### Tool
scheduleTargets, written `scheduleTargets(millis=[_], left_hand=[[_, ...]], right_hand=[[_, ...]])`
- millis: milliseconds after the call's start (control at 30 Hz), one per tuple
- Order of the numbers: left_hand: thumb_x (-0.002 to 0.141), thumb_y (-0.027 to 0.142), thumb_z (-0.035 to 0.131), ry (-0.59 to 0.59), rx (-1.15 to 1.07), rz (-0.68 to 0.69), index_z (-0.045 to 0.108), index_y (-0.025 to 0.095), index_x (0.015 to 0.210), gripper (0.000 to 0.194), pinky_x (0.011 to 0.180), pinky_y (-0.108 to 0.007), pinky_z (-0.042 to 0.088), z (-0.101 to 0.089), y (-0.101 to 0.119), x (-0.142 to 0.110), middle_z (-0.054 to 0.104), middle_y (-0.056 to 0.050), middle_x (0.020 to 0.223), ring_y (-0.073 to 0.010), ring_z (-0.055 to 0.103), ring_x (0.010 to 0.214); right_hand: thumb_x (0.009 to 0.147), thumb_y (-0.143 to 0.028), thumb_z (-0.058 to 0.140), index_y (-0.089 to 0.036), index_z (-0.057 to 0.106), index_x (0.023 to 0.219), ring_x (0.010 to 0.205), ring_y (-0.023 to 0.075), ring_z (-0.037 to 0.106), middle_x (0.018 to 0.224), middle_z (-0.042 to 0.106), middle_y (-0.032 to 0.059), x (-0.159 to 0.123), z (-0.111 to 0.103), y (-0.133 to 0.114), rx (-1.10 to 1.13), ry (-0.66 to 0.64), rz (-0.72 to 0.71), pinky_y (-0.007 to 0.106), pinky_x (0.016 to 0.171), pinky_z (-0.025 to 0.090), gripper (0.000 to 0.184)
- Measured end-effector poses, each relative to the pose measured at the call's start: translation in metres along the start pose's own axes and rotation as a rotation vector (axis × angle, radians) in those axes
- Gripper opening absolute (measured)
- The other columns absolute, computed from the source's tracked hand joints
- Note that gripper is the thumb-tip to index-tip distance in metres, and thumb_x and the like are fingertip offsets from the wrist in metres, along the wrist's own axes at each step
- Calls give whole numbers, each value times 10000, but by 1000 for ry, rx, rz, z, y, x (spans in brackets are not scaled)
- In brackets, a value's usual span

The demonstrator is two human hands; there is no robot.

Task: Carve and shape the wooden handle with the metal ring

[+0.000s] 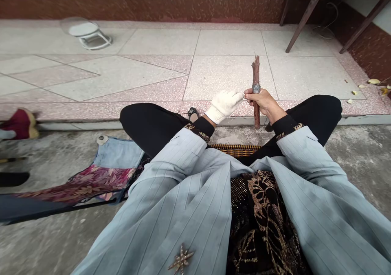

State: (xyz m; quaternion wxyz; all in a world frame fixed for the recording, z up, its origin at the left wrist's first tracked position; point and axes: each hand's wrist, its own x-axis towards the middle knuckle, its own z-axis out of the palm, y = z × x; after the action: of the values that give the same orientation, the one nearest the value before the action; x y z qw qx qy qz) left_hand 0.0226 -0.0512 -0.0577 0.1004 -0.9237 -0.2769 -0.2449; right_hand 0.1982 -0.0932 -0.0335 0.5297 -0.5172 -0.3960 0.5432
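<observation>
My right hand [266,104], bare, is closed around a reddish-brown wooden stick [257,68], which stands nearly upright in front of my knees. Grey metal wire [255,88] is wound in several tight turns about the stick's middle, just above my fingers. On my left hand [223,105] is a white knitted work glove. Its fingers are pressed together, and their tips meet the thumb and fingertips of my right hand beside the stick. Whatever lies between those gloved fingertips is too small to tell.
A small white stool [88,32] stands on the tiled step [155,91]. Dark table legs [302,24] rise at the back right. To my left are a low fabric chair [100,173] and another person's red shoe [22,123]. A woven wicker edge [235,149] shows beneath me.
</observation>
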Motion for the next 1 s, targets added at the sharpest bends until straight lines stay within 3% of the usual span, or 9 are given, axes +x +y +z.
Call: scheduleTargets(millis=[133,267,333,467,567,667,800,1000], left_hand=[[1001,299,387,26,-5,16,666,167,1087,321,749,-376,413,-5,2,-1,645,-113,903,-235,593,848],[968,300,445,-3,-194,-55,679,188,945,260,798,-378,415,-11,6,0,612,-103,832,-234,587,853],[928,298,517,33,-410,-197,673,192,900,190,809,-354,430,-13,11,1,611,-86,823,-220,593,868],[882,281,550,87,-1138,-684,610,170,840,133,641,-267,472,-10,24,7,594,-21,705,-131,577,642],[868,294,540,-11,-1664,-967,564,163,796,151,509,-230,456,-8,29,10,573,11,622,-89,527,479],[871,309,531,-89,-2000,-1126,538,164,721,209,432,-212,409,-12,29,12,514,29,534,-76,475,409],[909,335,515,-103,-2196,-1141,538,166,690,278,385,-203,346,-21,32,13,433,43,478,-67,404,369],[957,471,477,-115,-2205,-1132,548,166,697,407,370,-201,331,-24,37,9,391,55,454,-61,358,339]], right_hand=[[723,-4,645,-122,626,746,510,71,480,586,563,-17,0,2,0,-9,15,17,179,434,333,122],[711,-2,648,-121,622,727,514,71,480,592,572,-8,0,2,2,-10,10,44,178,434,326,123],[700,-21,668,-123,633,742,531,73,487,615,586,-4,0,2,2,-11,-4,25,178,445,336,116],[676,-70,700,-132,652,784,557,80,494,652,603,-6,0,1,1,-53,-12,-67,193,476,356,133],[680,-93,695,-130,665,807,558,80,484,656,603,-9,1,1,2,-97,-22,-135,206,500,364,135],[683,-103,687,-129,676,805,533,75,454,642,591,-15,1,1,2,-141,-20,-186,215,496,352,125],[695,-101,673,-125,669,760,521,77,450,605,574,-15,-1,1,0,-153,-32,-186,219,491,350,70],[709,-115,676,-129,665,743,510,79,441,570,549,-23,-2,0,-2,-206,-62,-180,214,477,333,38]])
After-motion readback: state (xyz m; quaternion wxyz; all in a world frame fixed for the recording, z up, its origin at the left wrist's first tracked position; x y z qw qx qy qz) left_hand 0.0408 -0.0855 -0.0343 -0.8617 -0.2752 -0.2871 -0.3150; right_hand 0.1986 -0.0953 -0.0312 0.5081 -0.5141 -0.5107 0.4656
